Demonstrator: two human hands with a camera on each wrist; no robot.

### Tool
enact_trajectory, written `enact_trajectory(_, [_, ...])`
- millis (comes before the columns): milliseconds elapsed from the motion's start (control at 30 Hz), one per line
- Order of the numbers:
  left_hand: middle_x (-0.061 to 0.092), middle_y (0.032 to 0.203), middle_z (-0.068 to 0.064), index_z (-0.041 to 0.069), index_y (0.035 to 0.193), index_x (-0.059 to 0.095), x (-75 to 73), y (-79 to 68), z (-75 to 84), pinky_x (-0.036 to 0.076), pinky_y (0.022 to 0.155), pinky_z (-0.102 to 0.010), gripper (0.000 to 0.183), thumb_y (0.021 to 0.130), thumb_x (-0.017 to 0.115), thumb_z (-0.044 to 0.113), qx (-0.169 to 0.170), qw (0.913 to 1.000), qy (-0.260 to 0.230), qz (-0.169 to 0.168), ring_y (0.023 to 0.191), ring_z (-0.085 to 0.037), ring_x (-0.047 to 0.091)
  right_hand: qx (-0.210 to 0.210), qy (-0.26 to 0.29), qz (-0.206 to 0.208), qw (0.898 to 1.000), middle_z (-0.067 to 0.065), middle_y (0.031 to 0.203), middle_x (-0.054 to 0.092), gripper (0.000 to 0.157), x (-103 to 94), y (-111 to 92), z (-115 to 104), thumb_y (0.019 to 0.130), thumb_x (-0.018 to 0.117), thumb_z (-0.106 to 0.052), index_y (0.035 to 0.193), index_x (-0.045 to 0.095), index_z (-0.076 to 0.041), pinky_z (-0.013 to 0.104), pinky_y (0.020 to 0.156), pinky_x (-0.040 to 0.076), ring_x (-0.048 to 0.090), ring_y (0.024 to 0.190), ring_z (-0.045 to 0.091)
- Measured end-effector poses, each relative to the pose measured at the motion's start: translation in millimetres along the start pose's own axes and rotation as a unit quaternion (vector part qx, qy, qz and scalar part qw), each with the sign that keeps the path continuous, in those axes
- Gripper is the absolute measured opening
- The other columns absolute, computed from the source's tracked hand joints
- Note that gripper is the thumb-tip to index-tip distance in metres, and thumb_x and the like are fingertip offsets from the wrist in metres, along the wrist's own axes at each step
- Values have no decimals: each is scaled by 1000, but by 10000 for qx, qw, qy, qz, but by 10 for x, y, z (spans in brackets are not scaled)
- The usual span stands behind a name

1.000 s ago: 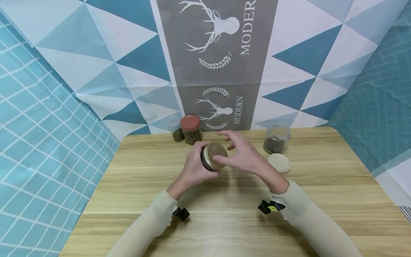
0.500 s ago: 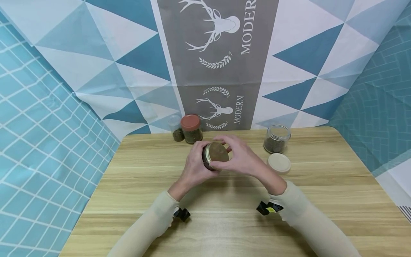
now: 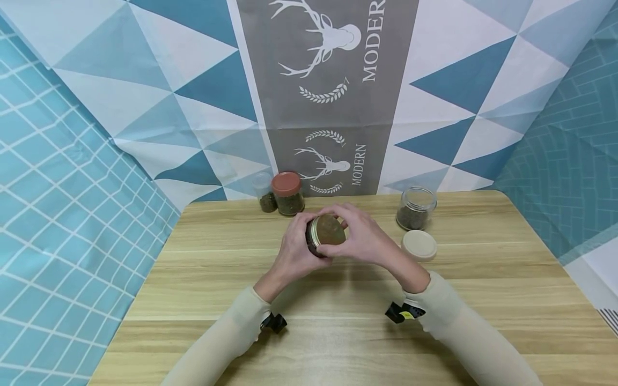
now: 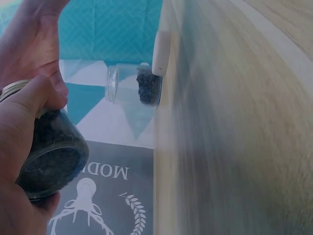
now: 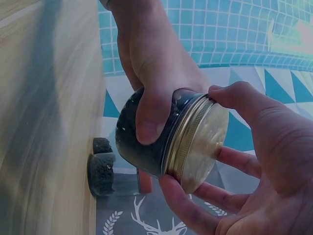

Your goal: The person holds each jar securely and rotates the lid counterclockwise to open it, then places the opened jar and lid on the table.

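My left hand (image 3: 295, 252) grips a glass jar (image 4: 56, 156) with dark contents, lifted above the table and tilted. Its thumb presses along the glass side in the right wrist view. The jar's gold screw lid (image 5: 208, 144) is on and faces my right hand (image 3: 364, 236). The thumb and fingers of that hand pinch the lid's rim from opposite sides. In the head view the hands cover much of the jar's body.
At the back left stand a red-lidded jar (image 3: 287, 194) and a smaller clear container (image 3: 265, 193). To the right is an uncovered glass jar (image 3: 415, 209), partly filled with dark grains. A cream lid (image 3: 419, 245) lies before it on the wooden table (image 3: 338, 332).
My right hand's spread fingers have come together onto the lid's rim. The held jar has shifted very slightly to the right. The other jars have stayed put.
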State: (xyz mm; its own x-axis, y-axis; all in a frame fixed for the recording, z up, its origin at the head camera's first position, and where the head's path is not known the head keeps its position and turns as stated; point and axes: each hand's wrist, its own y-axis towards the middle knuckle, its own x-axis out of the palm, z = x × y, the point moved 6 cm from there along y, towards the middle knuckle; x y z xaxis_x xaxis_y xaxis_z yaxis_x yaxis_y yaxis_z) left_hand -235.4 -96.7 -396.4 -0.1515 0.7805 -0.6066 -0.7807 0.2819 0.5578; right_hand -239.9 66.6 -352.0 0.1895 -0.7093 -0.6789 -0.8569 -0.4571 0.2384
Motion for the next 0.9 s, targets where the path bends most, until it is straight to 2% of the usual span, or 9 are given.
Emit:
enact_trajectory(133, [72, 131, -19, -1, 140, 62, 16, 5, -10, 62, 107, -54, 90, 60, 100, 15, -195, 9994, -161, -250, 121, -35, 69, -148, -120, -30, 9998, 9, 141, 73, 66, -13, -10, -5, 84, 97, -37, 144, 72, -23, 58, 104, 61, 72, 121, 31])
enact_trajectory(267, [72, 134, -20, -2, 143, 62, 36, -3, -48, 61, 109, -56, 93, 60, 100, 14, -589, 9954, -431, -627, 123, -36, 70, -355, -173, -154, 9991, 12, 148, 71, 66, -20, -24, -25, 83, 97, -31, 144, 73, -22, 65, 112, 57, 69, 136, 35])
enact_trajectory(367, [72, 138, -20, -1, 148, 60, 55, -13, -83, 60, 111, -53, 95, 62, 99, 14, -937, 9887, -656, -968, 126, -35, 70, -488, -222, -322, 9980, 13, 151, 70, 65, -15, -33, -41, 82, 95, -26, 144, 73, -22, 66, 114, 56, 68, 140, 37])
enact_trajectory(500, [72, 140, -20, -2, 152, 59, 80, -23, -124, 59, 112, -48, 97, 64, 97, 15, -1258, 9781, -890, -1399, 126, -33, 70, -649, -370, -569, 9956, 12, 150, 70, 67, -6, -48, -57, 81, 92, -24, 145, 72, -21, 62, 110, 58, 70, 134, 35])
enact_trajectory(733, [74, 140, -18, 5, 160, 57, 114, -41, -169, 59, 107, -41, 99, 70, 97, 20, -1265, 9654, -1175, -1954, 122, -28, 71, -955, -559, -973, 9891, 7, 145, 71, 69, 9, -79, -94, 81, 89, -22, 147, 70, -21, 53, 104, 61, 71, 126, 29])
enact_trajectory(900, [74, 138, -17, 7, 158, 58, 117, -49, -176, 60, 106, -39, 97, 71, 98, 23, -1231, 9632, -1228, -2051, 121, -27, 71, -967, -515, -1071, 9882, 5, 146, 70, 69, 13, -90, -100, 81, 88, -21, 148, 70, -23, 50, 103, 61, 72, 124, 27])
